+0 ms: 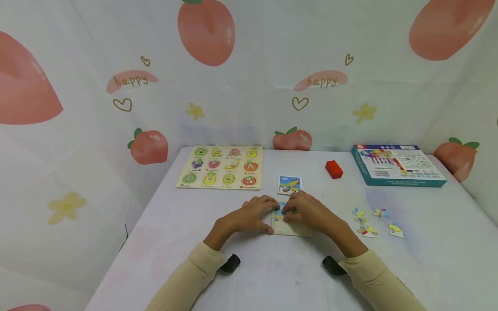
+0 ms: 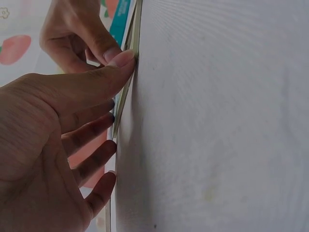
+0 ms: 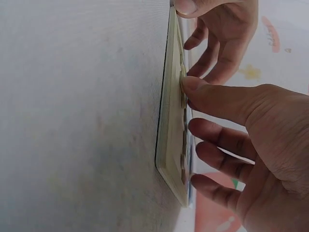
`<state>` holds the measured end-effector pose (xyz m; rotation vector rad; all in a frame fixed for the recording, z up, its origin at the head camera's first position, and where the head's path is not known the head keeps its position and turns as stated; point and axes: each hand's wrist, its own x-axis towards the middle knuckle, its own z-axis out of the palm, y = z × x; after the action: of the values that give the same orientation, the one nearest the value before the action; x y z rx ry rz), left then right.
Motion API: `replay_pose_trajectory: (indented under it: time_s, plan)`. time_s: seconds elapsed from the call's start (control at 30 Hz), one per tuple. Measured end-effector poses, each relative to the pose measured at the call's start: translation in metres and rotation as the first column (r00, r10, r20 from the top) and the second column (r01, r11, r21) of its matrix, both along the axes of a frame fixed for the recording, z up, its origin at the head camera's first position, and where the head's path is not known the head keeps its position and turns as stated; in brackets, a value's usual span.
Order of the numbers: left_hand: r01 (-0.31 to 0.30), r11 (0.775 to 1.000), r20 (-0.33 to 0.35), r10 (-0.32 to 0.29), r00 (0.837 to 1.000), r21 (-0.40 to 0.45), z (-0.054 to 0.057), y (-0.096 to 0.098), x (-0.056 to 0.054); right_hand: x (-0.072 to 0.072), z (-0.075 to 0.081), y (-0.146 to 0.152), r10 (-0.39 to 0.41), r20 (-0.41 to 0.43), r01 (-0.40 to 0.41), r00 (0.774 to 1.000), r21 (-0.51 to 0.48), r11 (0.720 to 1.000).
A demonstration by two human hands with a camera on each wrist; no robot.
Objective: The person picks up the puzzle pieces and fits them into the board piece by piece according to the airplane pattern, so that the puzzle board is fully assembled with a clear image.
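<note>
A small wooden puzzle tray (image 1: 293,230) lies in front of me, with several blue and yellow pieces set in its upper part. My left hand (image 1: 253,215) holds the tray at its left side, thumb by the lower left corner and fingers at the upper edge. Over the tray's upper part, my right hand (image 1: 313,212) pinches a puzzle piece (image 3: 183,94) between thumb and forefinger; its other fingers are spread loosely. Just beyond the tray lies a picture card (image 1: 288,184) showing a yellow airplane, partly overlapped by the right hand. The fingers hide much of the tray's picture.
Several loose puzzle pieces (image 1: 367,232) lie to the right. A red block (image 1: 334,169) and a teal-edged box (image 1: 404,166) are farther back. At the back left is a wooden fruit board (image 1: 221,168). A printed cloth (image 1: 241,95) hangs behind the table.
</note>
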<state>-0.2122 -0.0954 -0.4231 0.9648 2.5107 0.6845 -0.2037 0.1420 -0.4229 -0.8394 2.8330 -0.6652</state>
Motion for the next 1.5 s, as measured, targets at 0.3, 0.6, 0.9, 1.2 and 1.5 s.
replay_pose_trajectory:
  time_s: [0.3, 0.6, 0.9, 1.2, 1.5]
  plan:
    - [-0.005, 1.0, 0.014, 0.004, 1.0, 0.022, -0.001, 0.0, -0.001, 0.001, -0.002, -0.002, -0.034, 0.014, 0.034, 0.999, -0.007, 0.999]
    - [0.0, 1.0, -0.008, 0.001, 1.0, 0.031, -0.001, 0.004, 0.003, 0.002, -0.004, -0.001, -0.073, 0.026, 0.074, 0.997, -0.004, 0.997]
    - [0.015, 1.0, -0.03, -0.015, 0.999, -0.004, 0.0, 0.006, 0.003, 0.001, 0.0, 0.013, -0.033, 0.04, 0.034, 0.999, -0.048, 0.998]
    - [-0.012, 1.0, -0.031, 0.012, 0.999, -0.003, -0.001, 0.006, 0.004, 0.005, 0.004, 0.052, -0.128, 0.081, 0.135, 0.988, -0.092, 0.987]
    - [-0.01, 1.0, -0.04, 0.01, 0.999, -0.002, 0.0, 0.005, 0.006, 0.017, 0.008, 0.106, -0.2, 0.042, 0.203, 0.979, -0.08, 0.976]
